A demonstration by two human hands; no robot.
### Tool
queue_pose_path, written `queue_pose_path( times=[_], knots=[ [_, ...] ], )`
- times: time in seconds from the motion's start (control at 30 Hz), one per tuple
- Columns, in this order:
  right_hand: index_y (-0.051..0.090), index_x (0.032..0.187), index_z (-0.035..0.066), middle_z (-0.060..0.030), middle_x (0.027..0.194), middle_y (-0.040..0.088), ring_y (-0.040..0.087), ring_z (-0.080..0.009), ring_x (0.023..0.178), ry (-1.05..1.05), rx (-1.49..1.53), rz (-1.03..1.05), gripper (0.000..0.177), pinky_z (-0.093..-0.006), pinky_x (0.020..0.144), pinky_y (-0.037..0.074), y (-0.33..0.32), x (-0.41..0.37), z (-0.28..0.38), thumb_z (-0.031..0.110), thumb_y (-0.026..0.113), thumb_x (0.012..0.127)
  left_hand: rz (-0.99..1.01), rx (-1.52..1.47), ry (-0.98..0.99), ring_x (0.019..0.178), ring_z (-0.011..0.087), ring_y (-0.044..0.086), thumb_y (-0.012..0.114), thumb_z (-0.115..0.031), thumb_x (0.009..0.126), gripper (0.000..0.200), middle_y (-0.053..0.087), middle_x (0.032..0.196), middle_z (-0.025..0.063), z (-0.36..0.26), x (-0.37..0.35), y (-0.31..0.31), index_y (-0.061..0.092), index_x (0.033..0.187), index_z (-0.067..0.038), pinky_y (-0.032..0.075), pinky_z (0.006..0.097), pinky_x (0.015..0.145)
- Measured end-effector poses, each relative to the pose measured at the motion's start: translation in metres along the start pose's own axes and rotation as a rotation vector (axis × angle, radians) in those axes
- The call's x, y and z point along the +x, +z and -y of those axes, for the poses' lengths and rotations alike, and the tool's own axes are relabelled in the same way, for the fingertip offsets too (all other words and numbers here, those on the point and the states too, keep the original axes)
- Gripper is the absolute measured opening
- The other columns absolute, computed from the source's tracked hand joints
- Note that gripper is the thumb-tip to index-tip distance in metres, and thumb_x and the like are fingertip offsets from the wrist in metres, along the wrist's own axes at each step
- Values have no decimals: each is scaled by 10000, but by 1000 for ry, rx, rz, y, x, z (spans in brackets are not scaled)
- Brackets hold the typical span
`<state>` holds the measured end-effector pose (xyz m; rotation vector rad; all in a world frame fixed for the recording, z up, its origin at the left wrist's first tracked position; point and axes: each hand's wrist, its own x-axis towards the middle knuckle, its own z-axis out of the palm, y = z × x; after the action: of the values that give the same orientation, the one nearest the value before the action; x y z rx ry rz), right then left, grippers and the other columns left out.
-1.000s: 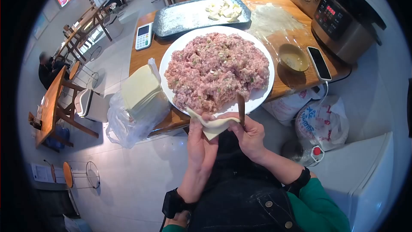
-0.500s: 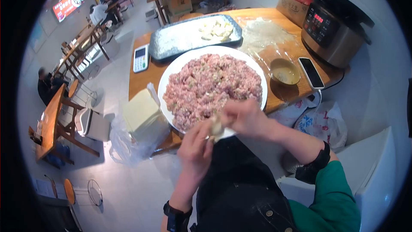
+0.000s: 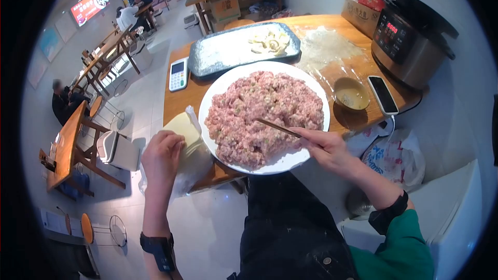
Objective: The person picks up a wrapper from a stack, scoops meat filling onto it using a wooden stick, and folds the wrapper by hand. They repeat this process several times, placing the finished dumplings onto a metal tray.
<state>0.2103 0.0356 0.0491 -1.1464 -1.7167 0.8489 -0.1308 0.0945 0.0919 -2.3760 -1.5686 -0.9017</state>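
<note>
1 left hand (image 3: 161, 159) pinches pale square dough sheets (image 3: 185, 125), at the bench (image 3: 179, 99) corner likely for reach; right hand (image 3: 332, 150) grips slim brown stick (image 3: 276, 126) over pink mince (image 3: 259, 96).

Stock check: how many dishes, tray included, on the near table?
3: floured tray at back, white plate in front, small bowl right of the plate. The cooker may hide more.
</note>
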Motion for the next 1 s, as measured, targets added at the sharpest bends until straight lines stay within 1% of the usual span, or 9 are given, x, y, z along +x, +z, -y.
queue_pose_path(
  times=[0.2, 0.37, 0.47, 0.53, 0.57, 0.63, 0.7, 0.77, 1.0],
  knots=[
    [626, 1062, 117, -33, 789, 618, 614, -201, 693, -425, -646, -71, 380, -304, 569, 495, -19, -9, 4, -15, 605, 706, 76, 48, 14, 698, 238, 580, 651, -40, 711, 93, 583, 782, 43, -1, 7, 2, 597, 778, -77, 450, 328, 599],
    [612, 1083, 124, -32, 749, 585, 603, -197, 657, -405, -820, 24, 396, -309, 523, 479, -10, -5, 0, 6, 577, 706, 103, 117, 29, 675, 232, 569, 605, -41, 754, 106, 572, 801, 56, 3, 8, 6, 579, 850, -76, 448, 311, 594],
    [600, 1097, 123, -37, 729, 572, 603, -205, 648, -360, -868, 131, 398, -322, 506, 474, -7, -12, -4, 27, 559, 713, 126, -87, -232, 701, 178, 567, 549, -51, 819, 63, 576, 817, 60, 20, 8, 10, 564, 880, -59, 443, 275, 632],
    [595, 1105, 123, -40, 724, 570, 604, -210, 647, -347, -873, 179, 397, -331, 503, 475, -6, -21, -6, 37, 551, 719, -48, -540, -302, 778, 125, 563, 473, -96, 894, 103, 589, 874, 54, 37, 11, 14, 548, 942, -43, 441, 246, 714],
    [595, 1103, 124, -43, 728, 572, 604, -216, 642, -332, -872, 219, 398, -333, 499, 476, -4, -26, -9, 38, 553, 716, -46, -544, -302, 778, 125, 563, 473, -96, 894, 103, 589, 874, 54, 43, 8, 16, 548, 942, -43, 441, 246, 714],
    [596, 1101, 125, -45, 732, 574, 604, -221, 636, -318, -872, 262, 399, -335, 495, 476, -4, -32, -11, 40, 556, 713, -257, -1076, -511, 877, 118, 563, 421, -150, 937, 174, 588, 961, 53, 32, 8, 5, 514, 1027, -33, 442, 248, 790],
    [601, 1094, 125, -45, 735, 582, 602, -221, 624, -329, -849, 178, 396, -324, 494, 477, -5, -36, -12, 32, 572, 710, -222, -1230, -544, 955, 151, 572, 396, -183, 952, 246, 577, 1050, 74, 24, 0, -5, 483, 1115, -22, 454, 281, 852],
    [606, 1086, 127, -43, 734, 587, 602, -220, 625, -332, -799, 122, 390, -324, 494, 476, -10, -39, -12, 29, 580, 708, -249, -1702, -785, 1005, 192, 568, 392, -193, 952, 298, 557, 1112, 101, 2, -10, -14, 458, 1178, -10, 462, 333, 884],
    [619, 1065, 143, -36, 721, 596, 600, -216, 620, -325, -726, 106, 375, -324, 492, 471, -5, -44, -16, 23, 596, 711, -101, -2129, -995, 1062, 253, 558, 352, -333, 960, 426, 529, 1206, 133, -55, -75, 11, 433, 1232, -15, 473, 381, 906]
  ],
)
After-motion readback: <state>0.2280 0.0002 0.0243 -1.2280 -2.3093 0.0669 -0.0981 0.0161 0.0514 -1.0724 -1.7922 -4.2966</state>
